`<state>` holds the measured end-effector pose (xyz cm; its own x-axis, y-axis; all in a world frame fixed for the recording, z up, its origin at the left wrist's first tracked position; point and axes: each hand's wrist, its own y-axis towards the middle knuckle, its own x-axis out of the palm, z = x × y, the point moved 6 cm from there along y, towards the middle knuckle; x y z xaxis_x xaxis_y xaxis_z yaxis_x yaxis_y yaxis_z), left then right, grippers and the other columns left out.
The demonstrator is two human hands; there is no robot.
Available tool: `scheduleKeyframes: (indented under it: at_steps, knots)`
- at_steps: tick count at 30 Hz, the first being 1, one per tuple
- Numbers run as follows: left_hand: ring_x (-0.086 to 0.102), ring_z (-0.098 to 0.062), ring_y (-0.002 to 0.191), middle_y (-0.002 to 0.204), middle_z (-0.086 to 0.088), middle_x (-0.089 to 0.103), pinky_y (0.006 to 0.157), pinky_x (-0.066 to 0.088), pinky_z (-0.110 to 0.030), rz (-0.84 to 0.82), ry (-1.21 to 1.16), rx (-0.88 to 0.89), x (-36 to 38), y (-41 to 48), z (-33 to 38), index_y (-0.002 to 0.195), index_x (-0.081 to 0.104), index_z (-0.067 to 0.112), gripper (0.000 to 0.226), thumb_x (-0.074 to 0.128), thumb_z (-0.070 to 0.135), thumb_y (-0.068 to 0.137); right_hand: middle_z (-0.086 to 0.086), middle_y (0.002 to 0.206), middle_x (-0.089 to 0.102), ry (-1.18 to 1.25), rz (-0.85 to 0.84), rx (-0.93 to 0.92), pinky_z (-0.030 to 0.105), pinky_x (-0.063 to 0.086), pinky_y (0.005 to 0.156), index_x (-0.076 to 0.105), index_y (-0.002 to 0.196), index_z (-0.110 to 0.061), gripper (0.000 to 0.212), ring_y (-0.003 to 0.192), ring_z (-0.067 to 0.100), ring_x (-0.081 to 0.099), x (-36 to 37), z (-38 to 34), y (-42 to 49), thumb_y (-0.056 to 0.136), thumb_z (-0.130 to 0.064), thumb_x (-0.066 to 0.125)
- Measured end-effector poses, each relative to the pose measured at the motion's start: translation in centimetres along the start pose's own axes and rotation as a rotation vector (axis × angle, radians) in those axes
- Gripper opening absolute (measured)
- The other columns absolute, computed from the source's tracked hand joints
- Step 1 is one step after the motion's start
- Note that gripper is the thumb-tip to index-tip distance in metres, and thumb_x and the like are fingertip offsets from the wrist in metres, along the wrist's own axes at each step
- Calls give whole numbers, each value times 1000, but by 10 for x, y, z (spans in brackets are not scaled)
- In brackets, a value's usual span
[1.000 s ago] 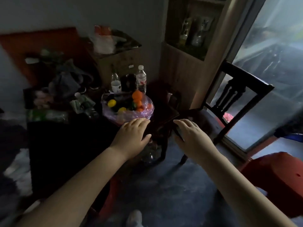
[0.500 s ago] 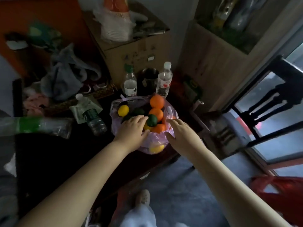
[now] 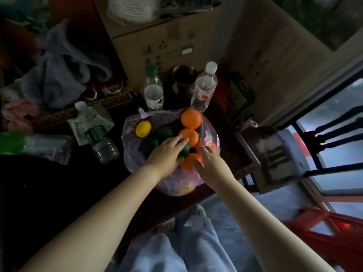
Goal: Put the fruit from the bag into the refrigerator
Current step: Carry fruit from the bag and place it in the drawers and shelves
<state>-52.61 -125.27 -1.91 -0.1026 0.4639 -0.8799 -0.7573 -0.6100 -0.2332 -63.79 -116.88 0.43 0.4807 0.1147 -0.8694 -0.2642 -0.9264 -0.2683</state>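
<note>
A pale purple plastic bag [image 3: 133,154] sits open on the dark table [image 3: 59,183]. It holds several oranges [image 3: 191,118], a yellow lemon [image 3: 143,129] and dark green fruit [image 3: 164,131]. My left hand [image 3: 167,152] reaches into the bag with its fingers lying over a green fruit [image 3: 185,149]. My right hand [image 3: 209,160] rests on the nearest orange [image 3: 188,161] with straight fingers. No refrigerator is in view.
Two upright water bottles [image 3: 152,91] [image 3: 204,89] and a metal cup [image 3: 183,79] stand behind the bag. A third bottle [image 3: 98,134] lies to its left. A cardboard box [image 3: 157,36], piled clothes [image 3: 59,71], a dark chair [image 3: 324,144] and a red stool [image 3: 334,236] surround the table.
I have stepped closer to the table. Both hands moved forward from the bag's near rim into the bag and now lie on the fruit.
</note>
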Motion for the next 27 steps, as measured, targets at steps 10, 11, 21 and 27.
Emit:
scheduleKeyframes:
  at_steps: [10, 11, 21, 27]
  knots:
    - [23, -25, 141, 154, -1, 21, 108, 35, -39, 49, -67, -44, 10, 5, 9, 144, 34, 24, 61, 58, 12, 90, 10, 122, 55, -270, 46, -53, 43, 41, 89, 57, 117, -13, 56, 114, 33, 50, -1, 18, 18, 76, -50, 65]
    - [24, -24, 140, 154, 0, 22, 107, 37, -39, 62, -88, -63, 9, 3, 9, 144, 34, 24, 60, 58, 11, 90, 12, 116, 58, -268, 57, -100, 44, 44, 87, 61, 111, -11, 55, 109, 35, 52, -1, 14, 21, 72, -49, 69]
    - [28, -23, 137, 148, 1, 31, 109, 31, -37, 268, -189, -308, -4, -38, 1, 141, 40, 23, 63, 64, 11, 84, 8, 132, 43, -199, -224, -312, 36, 38, 95, 41, 131, -12, 65, 121, 28, 41, 27, -5, 37, 82, -49, 62]
    - [33, -20, 133, 143, 1, 35, 108, 31, -31, 309, -188, -353, 6, -55, 6, 138, 43, 20, 62, 67, 13, 82, 5, 142, 32, -336, -342, -309, 36, 36, 101, 29, 139, -14, 79, 131, 26, 31, 37, 4, 37, 78, -50, 65]
